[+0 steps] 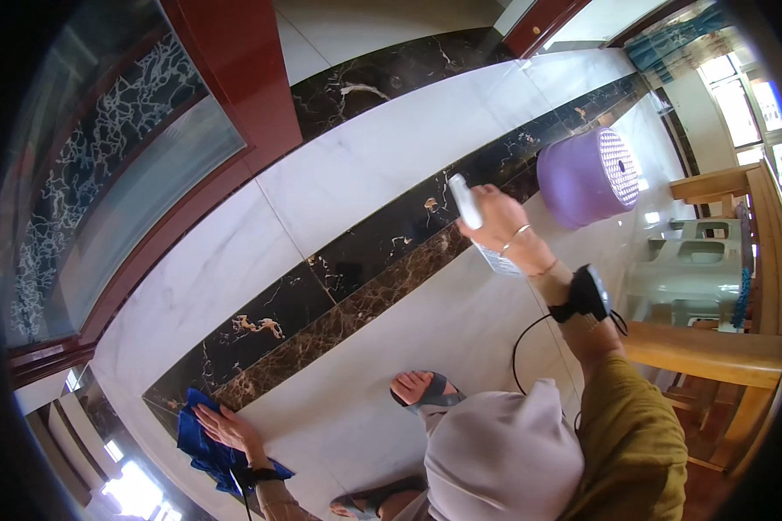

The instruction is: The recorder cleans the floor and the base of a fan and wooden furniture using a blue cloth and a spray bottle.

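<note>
At the lower left, my left hand (227,430) lies over a crumpled dark blue cloth (199,449), its fingers stretched along the top and the cloth trailing under my wrist. The cloth meets the end of the dark marble band (260,325). My right hand (502,218) is wrapped around the neck of a spray bottle; its white spray head (464,200) points up and left, over the dark band. Below my palm shows part of the labelled bottle body (497,262). My fingers hide the trigger.
A purple round plastic stool (573,179) stands just right of my right hand. Pale green plastic stools (687,280) and wooden furniture (704,355) are at the right. A red-framed glass door (234,84) borders the tiles. My sandalled foot (420,389) and a black cable (516,352) are below.
</note>
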Motion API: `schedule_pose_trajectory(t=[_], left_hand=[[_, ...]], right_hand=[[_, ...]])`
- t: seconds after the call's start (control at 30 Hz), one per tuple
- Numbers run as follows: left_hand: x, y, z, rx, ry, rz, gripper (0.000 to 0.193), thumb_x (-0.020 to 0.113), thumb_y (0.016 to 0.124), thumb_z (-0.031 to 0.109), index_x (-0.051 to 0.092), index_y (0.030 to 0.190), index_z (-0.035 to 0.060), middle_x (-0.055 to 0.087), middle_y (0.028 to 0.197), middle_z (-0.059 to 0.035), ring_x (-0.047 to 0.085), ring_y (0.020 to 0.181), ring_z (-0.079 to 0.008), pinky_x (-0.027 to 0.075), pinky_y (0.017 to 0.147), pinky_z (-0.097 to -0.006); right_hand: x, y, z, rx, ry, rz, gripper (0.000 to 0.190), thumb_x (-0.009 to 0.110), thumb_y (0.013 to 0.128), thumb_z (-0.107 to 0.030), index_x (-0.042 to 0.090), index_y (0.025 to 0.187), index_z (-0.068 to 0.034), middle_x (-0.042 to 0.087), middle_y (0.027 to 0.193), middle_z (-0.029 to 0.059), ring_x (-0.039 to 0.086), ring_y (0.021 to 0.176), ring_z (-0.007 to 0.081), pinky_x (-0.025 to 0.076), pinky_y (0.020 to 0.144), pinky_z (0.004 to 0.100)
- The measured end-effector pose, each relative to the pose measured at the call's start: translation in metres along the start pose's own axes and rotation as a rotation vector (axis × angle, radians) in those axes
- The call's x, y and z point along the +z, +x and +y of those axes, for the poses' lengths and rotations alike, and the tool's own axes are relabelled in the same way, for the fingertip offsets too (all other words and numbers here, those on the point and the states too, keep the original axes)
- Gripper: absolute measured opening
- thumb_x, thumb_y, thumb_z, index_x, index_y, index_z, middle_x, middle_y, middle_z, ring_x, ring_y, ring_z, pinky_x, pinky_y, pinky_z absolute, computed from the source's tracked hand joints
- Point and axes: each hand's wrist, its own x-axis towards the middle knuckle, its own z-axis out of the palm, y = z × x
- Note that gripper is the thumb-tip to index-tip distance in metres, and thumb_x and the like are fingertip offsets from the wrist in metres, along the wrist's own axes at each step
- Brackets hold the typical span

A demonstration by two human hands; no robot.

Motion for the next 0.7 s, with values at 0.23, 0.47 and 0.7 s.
schedule_pose_trajectory(t=[0.23, 0.47, 0.7], left_hand=[[-0.002, 0.001, 0.000, -0.021, 0.027, -0.036, 0.057, 0.032, 0.100, 0.043, 0.031, 0.146, 0.0079, 0.031, 0.152, -0.0100, 0.030, 0.138, -0.0299, 0.024, 0.111, -0.0452], [-0.001, 0.001, 0.007, -0.030, 0.022, -0.068, 0.057, 0.032, 0.100, 0.042, 0.031, 0.146, 0.0078, 0.030, 0.152, -0.0100, 0.030, 0.138, -0.0298, 0.024, 0.111, -0.0452], [-0.011, 0.001, 0.011, -0.046, -0.012, -0.083, 0.056, 0.032, 0.100, 0.041, 0.032, 0.145, 0.0081, 0.030, 0.152, -0.0098, 0.029, 0.138, -0.0298, 0.024, 0.111, -0.0451]], right_hand=[[-0.056, 0.032, 0.029, 0.220, 0.816, 0.396, 0.043, 0.077, 0.076, -0.026, 0.063, 0.103, 0.004, 0.066, 0.075, 0.0063, 0.063, 0.068, 0.0108, 0.050, 0.064, 0.0270], [-0.017, 0.138, 0.052, 0.036, 0.982, 0.642, 0.055, 0.082, 0.071, -0.030, 0.059, 0.109, 0.002, 0.064, 0.084, 0.0066, 0.062, 0.075, 0.0137, 0.051, 0.067, 0.0275], [-0.004, 0.175, 0.038, 0.115, 0.945, 0.524, 0.054, 0.084, 0.067, -0.030, 0.058, 0.103, 0.001, 0.067, 0.089, 0.0123, 0.066, 0.078, 0.0180, 0.053, 0.069, 0.0317]])
